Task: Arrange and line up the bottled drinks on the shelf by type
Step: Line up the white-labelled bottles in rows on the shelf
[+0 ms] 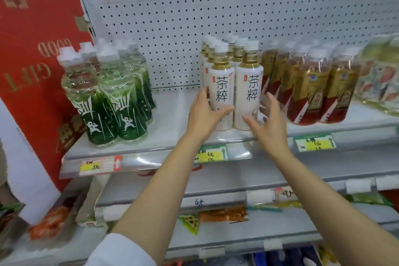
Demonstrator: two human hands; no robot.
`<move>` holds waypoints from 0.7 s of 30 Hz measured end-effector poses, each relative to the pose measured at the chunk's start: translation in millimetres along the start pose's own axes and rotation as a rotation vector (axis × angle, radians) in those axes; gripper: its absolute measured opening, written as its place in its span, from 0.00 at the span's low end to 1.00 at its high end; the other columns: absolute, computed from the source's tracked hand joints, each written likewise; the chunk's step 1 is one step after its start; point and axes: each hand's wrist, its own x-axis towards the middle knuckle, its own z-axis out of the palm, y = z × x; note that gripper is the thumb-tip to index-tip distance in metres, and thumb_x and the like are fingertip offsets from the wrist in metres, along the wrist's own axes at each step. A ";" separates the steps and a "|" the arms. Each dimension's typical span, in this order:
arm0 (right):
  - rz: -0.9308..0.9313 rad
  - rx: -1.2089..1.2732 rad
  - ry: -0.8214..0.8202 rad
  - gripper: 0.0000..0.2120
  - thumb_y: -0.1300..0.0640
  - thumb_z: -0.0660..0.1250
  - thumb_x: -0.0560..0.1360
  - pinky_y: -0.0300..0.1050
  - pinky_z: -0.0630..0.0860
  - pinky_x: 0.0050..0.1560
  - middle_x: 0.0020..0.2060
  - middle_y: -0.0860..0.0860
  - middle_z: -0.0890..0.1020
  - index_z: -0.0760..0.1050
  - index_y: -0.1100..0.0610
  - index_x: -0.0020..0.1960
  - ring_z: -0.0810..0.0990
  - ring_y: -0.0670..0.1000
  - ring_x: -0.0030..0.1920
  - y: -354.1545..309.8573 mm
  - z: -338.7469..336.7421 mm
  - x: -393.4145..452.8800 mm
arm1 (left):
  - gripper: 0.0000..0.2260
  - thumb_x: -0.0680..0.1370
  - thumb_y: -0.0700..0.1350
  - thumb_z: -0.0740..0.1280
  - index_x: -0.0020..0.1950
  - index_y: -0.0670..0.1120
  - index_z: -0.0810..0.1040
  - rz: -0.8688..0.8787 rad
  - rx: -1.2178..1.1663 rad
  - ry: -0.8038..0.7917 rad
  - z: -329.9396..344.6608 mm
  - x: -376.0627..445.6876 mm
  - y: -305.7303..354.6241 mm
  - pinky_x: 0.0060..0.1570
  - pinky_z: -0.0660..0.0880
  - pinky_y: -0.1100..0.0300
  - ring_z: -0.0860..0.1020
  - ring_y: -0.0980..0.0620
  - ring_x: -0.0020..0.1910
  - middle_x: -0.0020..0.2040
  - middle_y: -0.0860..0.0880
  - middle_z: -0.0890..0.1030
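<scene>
Two rows of white-labelled tea bottles (249,84) stand in the middle of the grey shelf (172,119). My left hand (205,114) grips the front-left white bottle (222,86) low down, thumb across its front. My right hand (267,121) hovers with fingers spread at the right side of the front-right bottle, holding nothing. Green-labelled bottles (112,97) in shrink wrap stand to the left. Red-and-gold labelled bottles (311,88) in shrink wrap stand to the right.
A red gift box (36,60) leans at the shelf's left end. A wrapped pack with a floral print (382,75) sits at the far right. White pegboard (216,6) backs the shelf. Price tags (211,154) line its front edge; lower shelves hold packets.
</scene>
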 end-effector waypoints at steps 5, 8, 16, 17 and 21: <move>-0.018 0.046 -0.060 0.33 0.51 0.78 0.68 0.49 0.78 0.58 0.60 0.46 0.79 0.69 0.52 0.70 0.78 0.45 0.56 -3.3 -0.8 16.8 | 0.26 0.72 0.50 0.77 0.67 0.48 0.74 -0.051 0.022 0.027 1.5 1.1 3.8 0.57 0.79 0.53 0.80 0.49 0.58 0.63 0.49 0.80; -0.004 0.040 -0.101 0.31 0.50 0.80 0.66 0.50 0.80 0.56 0.57 0.49 0.82 0.73 0.53 0.64 0.81 0.46 0.53 -7.4 3.9 22.4 | 0.23 0.73 0.48 0.77 0.66 0.48 0.74 -0.061 0.031 0.034 -11.0 -5.2 3.4 0.53 0.78 0.58 0.79 0.52 0.56 0.62 0.51 0.80; -0.054 0.071 -0.141 0.28 0.51 0.79 0.68 0.37 0.75 0.49 0.55 0.47 0.82 0.72 0.52 0.64 0.80 0.45 0.51 -18.2 13.8 12.5 | 0.24 0.73 0.51 0.76 0.66 0.51 0.74 -0.040 0.040 0.032 -30.1 -12.0 -9.5 0.57 0.80 0.53 0.79 0.54 0.58 0.62 0.52 0.81; -0.058 0.072 -0.147 0.28 0.50 0.78 0.68 0.38 0.77 0.50 0.56 0.47 0.82 0.72 0.52 0.64 0.80 0.45 0.51 -18.2 13.0 11.7 | 0.24 0.73 0.51 0.76 0.67 0.52 0.74 -0.044 0.033 0.030 -29.3 -12.0 -10.2 0.56 0.80 0.54 0.79 0.54 0.58 0.62 0.52 0.80; -0.083 0.078 -0.206 0.28 0.49 0.77 0.70 0.41 0.78 0.53 0.60 0.47 0.81 0.70 0.50 0.66 0.79 0.45 0.55 -17.5 8.1 10.6 | 0.27 0.73 0.53 0.76 0.69 0.52 0.72 -0.069 0.021 0.009 -28.7 -17.2 -10.2 0.56 0.79 0.57 0.78 0.56 0.59 0.64 0.54 0.80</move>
